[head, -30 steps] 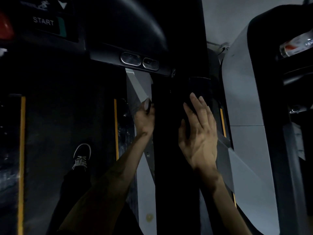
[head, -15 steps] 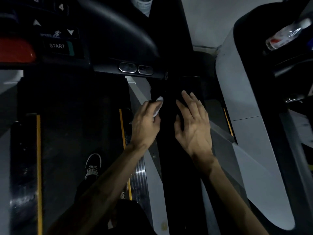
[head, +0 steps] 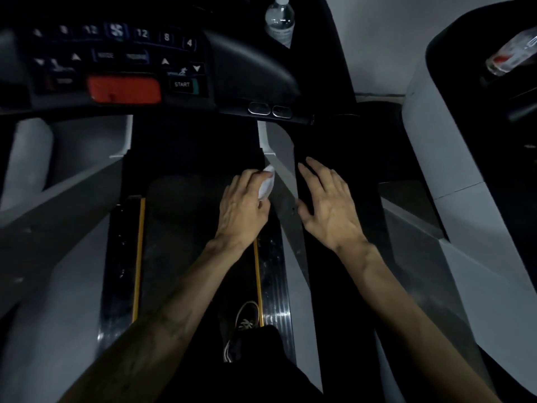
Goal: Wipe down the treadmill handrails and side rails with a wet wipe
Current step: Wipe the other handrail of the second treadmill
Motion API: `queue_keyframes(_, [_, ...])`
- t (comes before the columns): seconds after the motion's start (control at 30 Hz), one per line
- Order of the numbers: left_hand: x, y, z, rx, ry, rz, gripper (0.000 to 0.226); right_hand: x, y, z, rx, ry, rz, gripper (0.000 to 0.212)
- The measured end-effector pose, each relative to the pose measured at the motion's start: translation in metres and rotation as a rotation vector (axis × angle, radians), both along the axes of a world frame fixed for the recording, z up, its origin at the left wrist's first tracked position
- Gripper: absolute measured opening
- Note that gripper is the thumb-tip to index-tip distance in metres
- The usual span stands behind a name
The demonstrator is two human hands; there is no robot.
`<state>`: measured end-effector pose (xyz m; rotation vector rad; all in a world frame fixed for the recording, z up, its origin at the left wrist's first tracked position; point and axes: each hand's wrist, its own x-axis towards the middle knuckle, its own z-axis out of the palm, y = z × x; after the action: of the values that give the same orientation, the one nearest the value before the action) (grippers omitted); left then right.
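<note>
Head view: both hands now lower and nearer along the black handrail (head: 334, 286) than a second ago, so wiping looks to be progressing down it. Left hand (head: 242, 210) curled, pinching wet wipe (head: 266, 186) beside rail's inner edge. Right hand (head: 328, 205) flat, fingers (head: 316, 173) straight, slightly spread on rail top.

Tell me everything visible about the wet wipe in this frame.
The wet wipe is a small white sheet, crumpled into a wad, looking soft and thin. Only part of it shows, sticking out past the fingers of the left hand, which grips it from above. It sits against the inner side of the dark right handrail, over the grey sloping panel beside the belt. The right hand lies flat on the handrail and does not touch the wipe. Whether it is damp cannot be told.
</note>
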<state>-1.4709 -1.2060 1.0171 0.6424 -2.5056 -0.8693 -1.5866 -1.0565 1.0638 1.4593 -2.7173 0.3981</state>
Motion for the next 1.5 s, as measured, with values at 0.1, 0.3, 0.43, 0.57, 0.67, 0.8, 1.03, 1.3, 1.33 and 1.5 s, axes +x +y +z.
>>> queue_keyframes(0.1, [0.030,0.007,0.005,0.010,-0.016,0.025,0.053,0.029,0.001,0.002,-0.011,-0.053,0.061,0.073])
queue_keyframes(0.3, [0.097,0.023,0.015,0.082,-0.040,0.101,0.049,0.089,0.004,0.008,-0.022,-0.164,0.093,0.078])
queue_keyframes(0.43, [0.150,0.034,0.020,0.093,-0.061,0.133,0.052,0.135,0.006,0.010,-0.001,-0.161,0.112,0.080])
queue_keyframes(0.57, [0.212,0.044,0.025,0.081,-0.065,0.183,0.051,0.190,0.004,0.011,0.019,-0.222,0.145,0.080])
queue_keyframes(0.67, [0.267,0.054,0.026,0.100,-0.047,0.233,0.050,0.238,0.004,0.009,0.018,-0.236,0.202,0.080])
queue_keyframes(0.8, [0.345,0.075,0.024,0.111,-0.034,0.355,0.050,0.307,0.008,0.014,0.042,-0.284,0.289,0.079])
queue_keyframes(1.03, [0.456,0.107,0.024,0.084,-0.029,0.485,0.052,0.411,0.022,0.015,0.105,-0.298,0.420,0.079])
queue_keyframes(1.3, [0.508,0.113,0.028,0.059,-0.096,0.577,0.047,0.459,0.022,0.007,0.187,-0.323,0.545,0.082])
queue_keyframes(1.33, [0.512,0.112,0.028,0.069,-0.106,0.606,0.047,0.461,0.018,0.006,0.189,-0.329,0.553,0.081])
queue_keyframes(1.5, [0.525,0.113,0.022,0.088,-0.161,0.636,0.047,0.469,0.013,0.002,0.194,-0.364,0.547,0.079])
